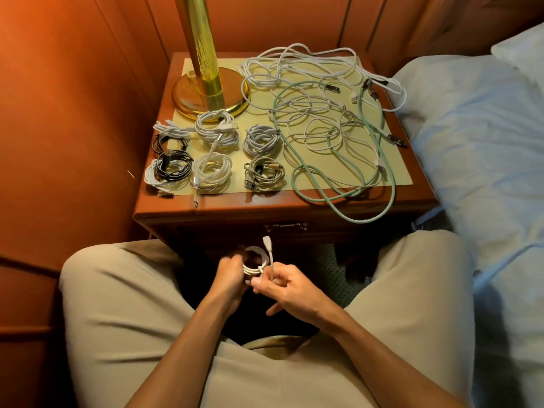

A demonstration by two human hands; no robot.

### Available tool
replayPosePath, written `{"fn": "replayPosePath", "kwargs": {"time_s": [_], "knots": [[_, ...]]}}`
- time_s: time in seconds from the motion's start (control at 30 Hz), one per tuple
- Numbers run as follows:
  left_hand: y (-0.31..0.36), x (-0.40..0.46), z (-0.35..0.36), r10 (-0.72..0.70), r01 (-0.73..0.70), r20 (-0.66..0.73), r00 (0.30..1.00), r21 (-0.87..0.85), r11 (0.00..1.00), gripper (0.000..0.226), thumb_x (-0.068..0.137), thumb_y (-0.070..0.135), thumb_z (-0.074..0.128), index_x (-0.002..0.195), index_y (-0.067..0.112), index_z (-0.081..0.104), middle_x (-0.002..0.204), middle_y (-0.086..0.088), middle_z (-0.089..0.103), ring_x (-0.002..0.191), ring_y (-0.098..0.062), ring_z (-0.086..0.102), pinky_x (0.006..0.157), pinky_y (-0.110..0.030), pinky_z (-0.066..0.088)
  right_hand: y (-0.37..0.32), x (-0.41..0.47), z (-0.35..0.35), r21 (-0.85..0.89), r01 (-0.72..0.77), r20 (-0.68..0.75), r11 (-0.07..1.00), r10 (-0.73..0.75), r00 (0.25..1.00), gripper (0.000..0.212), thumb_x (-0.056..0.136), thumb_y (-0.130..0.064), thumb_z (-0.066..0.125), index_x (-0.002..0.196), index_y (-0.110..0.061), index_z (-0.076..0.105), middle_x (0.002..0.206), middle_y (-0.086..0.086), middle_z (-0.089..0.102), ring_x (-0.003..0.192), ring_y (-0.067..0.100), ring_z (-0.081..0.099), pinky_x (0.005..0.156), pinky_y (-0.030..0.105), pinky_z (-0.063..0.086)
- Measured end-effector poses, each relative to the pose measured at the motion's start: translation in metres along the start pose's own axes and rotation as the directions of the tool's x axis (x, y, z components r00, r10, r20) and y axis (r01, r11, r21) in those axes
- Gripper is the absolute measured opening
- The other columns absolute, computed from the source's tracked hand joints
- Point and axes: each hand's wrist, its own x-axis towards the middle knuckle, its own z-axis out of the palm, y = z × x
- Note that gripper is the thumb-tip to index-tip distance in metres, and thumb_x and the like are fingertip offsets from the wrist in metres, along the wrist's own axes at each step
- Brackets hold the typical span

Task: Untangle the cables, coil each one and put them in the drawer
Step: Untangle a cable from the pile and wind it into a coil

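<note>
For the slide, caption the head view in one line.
Both hands, left and right, wind a white cable above the lap; coiled cables and a tangle cover the nightstand.

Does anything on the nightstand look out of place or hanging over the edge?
Yes. A loop of the green cable hangs past the front edge of the nightstand, and one white coil's plug end also lies off the mat there.

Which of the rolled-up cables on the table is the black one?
The black coil at the left edge of the table, lying over a white coil. The other rolled cables are white, grey or tan.
</note>
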Motion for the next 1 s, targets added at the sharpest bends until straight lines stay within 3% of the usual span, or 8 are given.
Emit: {"fn": "replayPosePath", "kwargs": {"time_s": [0.07,0.13,0.2,0.3,0.37,0.53,0.77,1.0], "knots": [[0.001,0.004,-0.005,-0.074,0.074,0.008,0.997,-0.008,0.997,0.033,0.099,0.007,0.041,0.076,-0.001,0.063,0.057,-0.011,0.061,0.047,-0.018,0.056,0.047,-0.025,0.04,0.0,-0.004,-0.002,-0.033,0.016,0.102,0.999,-0.013,0.995,0.007,0.096,-0.03,0.064,0.102,-0.029,0.067,0.11,0.0,0.051,0.097,0.016,0.065,0.072,0.038,0.062],[0.0,0.005,-0.006,-0.111,0.11,0.074,0.991,0.014,0.994,0.029,0.097,0.0,0.037,0.076,0.0,0.057,0.052,-0.008,0.057,0.041,-0.014,0.052,0.04,-0.021,0.036,0.001,-0.004,-0.006,-0.049,0.047,0.15,0.998,-0.039,0.988,0.037,0.094,-0.019,0.063,0.121,-0.044,0.061,0.113,0.001,0.05,0.093,0.022,0.067,0.065,0.032,0.06],[-0.002,0.004,-0.003,-0.119,0.119,0.157,0.98,0.006,0.993,0.027,0.099,0.003,0.035,0.082,0.004,0.056,0.058,-0.005,0.054,0.043,-0.009,0.049,0.038,-0.019,0.033,0.001,-0.001,-0.007,-0.027,0.045,0.003,0.999,-0.045,0.999,0.053,0.091,-0.006,0.057,0.124,-0.048,0.058,0.102,0.002,0.055,0.074,0.021,0.067,0.055,0.03,0.056],[-0.005,0.004,-0.001,-0.103,0.105,0.259,0.96,0.008,0.994,0.031,0.103,0.019,0.042,0.077,0.012,0.057,0.06,0.0,0.052,0.049,-0.007,0.047,0.042,-0.018,0.034,0.002,0.006,-0.014,-0.065,-0.025,-0.383,0.998,-0.002,0.924,0.031,0.095,-0.012,0.055,0.121,-0.028,0.062,0.08,0.0,0.061,0.055,0.012,0.061,0.044,0.033,0.052],[-0.005,0.001,-0.001,-0.079,0.061,0.374,0.924,0.062,0.996,0.039,0.105,0.031,0.042,0.069,0.017,0.05,0.06,0.001,0.052,0.052,-0.008,0.045,0.05,-0.021,0.034,0.004,0.01,-0.023,-0.068,-0.097,-0.481,0.993,0.053,0.875,0.023,0.098,-0.024,0.057,0.119,-0.018,0.062,0.077,0.0,0.064,0.052,0.01,0.061,0.042,0.029,0.049],[-0.003,-0.01,0.003,-0.038,-0.019,0.534,0.845,0.1,0.995,0.047,0.104,0.036,0.041,0.067,0.016,0.062,0.069,-0.007,0.058,0.06,-0.015,0.056,0.055,-0.022,0.042,0.004,0.009,-0.022,-0.066,-0.164,-0.277,0.984,0.14,0.951,0.026,0.1,-0.029,0.053,0.083,-0.019,0.07,0.066,-0.001,0.067,0.052,0.012,0.061,0.041,0.026,0.046],[-0.006,-0.002,0.0,-0.06,0.034,0.186,0.981,0.138,0.99,0.043,0.107,0.03,0.033,0.107,0.012,0.071,0.103,-0.008,0.076,0.105,-0.026,0.067,0.091,-0.039,0.046,0.005,0.01,-0.03,-0.205,-0.241,-0.438,0.949,0.132,0.889,0.038,0.1,-0.024,0.055,0.07,-0.003,0.065,0.052,-0.001,0.058,0.043,0.01,0.057,0.042,0.024,0.046],[0.001,-0.004,-0.007,-0.227,0.257,0.24,0.944,-0.102,0.961,0.036,0.098,0.026,0.037,0.109,0.012,0.068,0.105,-0.011,0.075,0.106,-0.026,0.066,0.093,-0.042,0.041,0.011,0.012,-0.032,-0.339,-0.293,-0.448,0.894,0.12,0.886,0.039,0.1,-0.027,0.053,0.074,0.0,0.063,0.059,0.003,0.06,0.055,0.022,0.065,0.054,0.042,0.055]]}}
